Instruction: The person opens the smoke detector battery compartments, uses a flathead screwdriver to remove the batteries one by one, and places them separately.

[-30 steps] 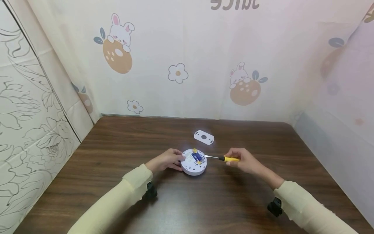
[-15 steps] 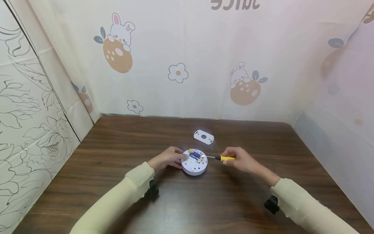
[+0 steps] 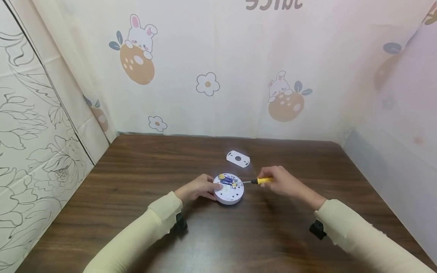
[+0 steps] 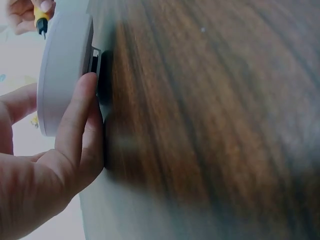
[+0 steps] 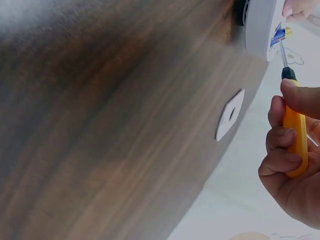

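A round white device (image 3: 228, 197) with a thick rim sits tilted slightly over the table. On its face is a blue part (image 3: 226, 181) with yellow ends and print on it, much like a battery. My left hand (image 3: 199, 187) grips the device at its left edge, thumb on the face and fingers underneath, as the left wrist view (image 4: 65, 150) confirms of the hand. In my right hand (image 3: 280, 182) is a screwdriver (image 5: 296, 135) with a yellow handle and black collar. Its metal shaft reaches over the device's right rim, the tip right at the blue part's right end.
Behind the device, a flat white plate (image 3: 238, 159) with a round dark centre and slots lies on the brown wooden table (image 3: 164, 159). A printed curtain (image 3: 239, 45) hangs along the table's back edge, and more cloth closes off both sides.
The screwdriver has moved left from the device's rim to the blue part's right end. The device has turned and shifted slightly right, so the blue part lies more level.
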Demonstrator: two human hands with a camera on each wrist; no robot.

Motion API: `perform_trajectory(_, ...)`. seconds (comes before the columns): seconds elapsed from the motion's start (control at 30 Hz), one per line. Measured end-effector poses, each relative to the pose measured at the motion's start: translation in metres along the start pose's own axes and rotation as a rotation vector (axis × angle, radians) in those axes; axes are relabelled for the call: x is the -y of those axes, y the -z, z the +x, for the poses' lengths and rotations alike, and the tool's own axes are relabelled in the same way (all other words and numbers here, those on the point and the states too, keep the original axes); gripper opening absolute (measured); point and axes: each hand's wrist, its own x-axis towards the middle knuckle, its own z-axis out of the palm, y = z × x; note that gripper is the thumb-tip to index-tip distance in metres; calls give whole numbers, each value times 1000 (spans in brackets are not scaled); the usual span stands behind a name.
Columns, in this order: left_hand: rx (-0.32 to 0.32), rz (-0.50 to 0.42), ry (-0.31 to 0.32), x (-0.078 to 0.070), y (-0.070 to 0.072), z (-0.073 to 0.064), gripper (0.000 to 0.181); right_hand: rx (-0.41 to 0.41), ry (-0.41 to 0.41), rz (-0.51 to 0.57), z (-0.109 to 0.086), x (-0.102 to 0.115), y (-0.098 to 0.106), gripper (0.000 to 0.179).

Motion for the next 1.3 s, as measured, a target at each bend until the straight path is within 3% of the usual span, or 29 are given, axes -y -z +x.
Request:
perform_trajectory(0.17,-2,4,-9,3,-3,-2,34,35,-79,-47,4,10,5,11)
perform_trajectory(0.27,-2,28,-13,3,-5,-5,35,50,-99,-129,7,15,9,12)
perform_trajectory(0.53,-6,32,-18,3,-9,-7,34,74,-20,-357,18,33,16,14)
perform_trajectory(0.8,-7,19,-18,3,-11,-6,33,102,12,-481,29,57,18,8)
perform_trajectory(0.9,-4,14,-17,3,-12,-5,32,109,27,-484,32,58,19,10)
perform_trajectory(1.07,-8,-13,-15,3,-12,-6,33,132,-2,-381,31,46,20,12)
perform_trajectory(1.3,-25,-29,-13,3,-8,-6,33,82,-19,-236,26,28,12,11)
